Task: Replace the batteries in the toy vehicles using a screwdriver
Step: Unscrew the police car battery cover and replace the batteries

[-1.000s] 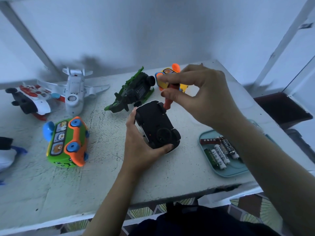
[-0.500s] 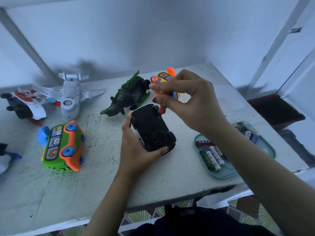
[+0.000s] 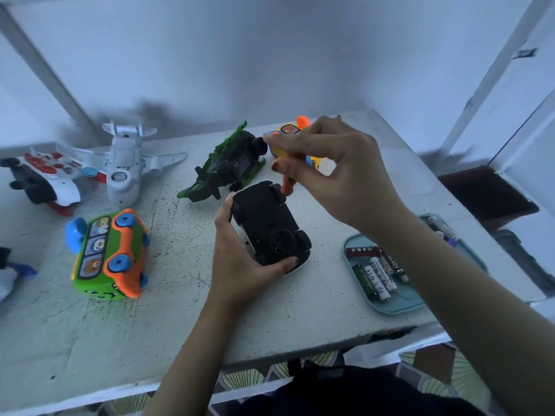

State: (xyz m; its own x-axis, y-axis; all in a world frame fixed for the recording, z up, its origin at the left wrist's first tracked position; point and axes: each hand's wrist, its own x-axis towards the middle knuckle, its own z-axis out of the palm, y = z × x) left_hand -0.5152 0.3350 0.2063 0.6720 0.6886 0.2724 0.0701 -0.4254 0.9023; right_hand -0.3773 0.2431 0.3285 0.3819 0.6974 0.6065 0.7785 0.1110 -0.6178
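Black toy car [image 3: 267, 223], underside up, held in left grip [image 3: 240, 265]; right grip [image 3: 339, 172] pinches orange screwdriver [image 3: 286, 187].

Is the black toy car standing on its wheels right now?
No, the left hand holds the black toy car upside down, wheels up, with the orange screwdriver at its underside.

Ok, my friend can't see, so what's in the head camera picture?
A left hand holds a black toy car upside down over a white table while the right hand pinches an orange screwdriver at its far end. Other toy vehicles lie behind, and a teal tray of batteries sits to the right.
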